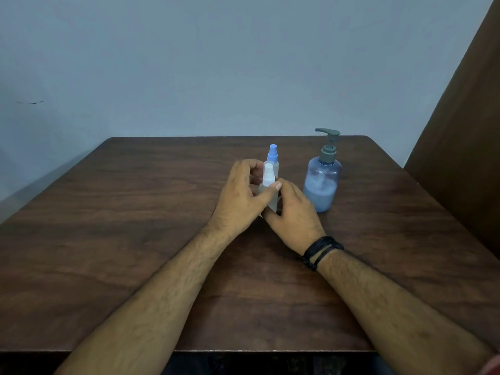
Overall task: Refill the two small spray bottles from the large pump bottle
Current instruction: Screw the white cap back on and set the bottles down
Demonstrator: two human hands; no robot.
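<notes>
Mid-bench (135,239), both hands — left hand (240,196), right hand (293,212) — have fingers curled round the white-capped spray bottle (268,180); the pump bottle (322,182) stands just beside.

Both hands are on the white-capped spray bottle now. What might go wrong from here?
The left hand and right hand hold the small clear white-capped spray bottle tilted; once uncapped, anything inside could spill on the brown wooden table. The blue-capped small spray bottle stands right behind and could be knocked over. The large blue pump bottle stands near the right hand's knuckles.
</notes>
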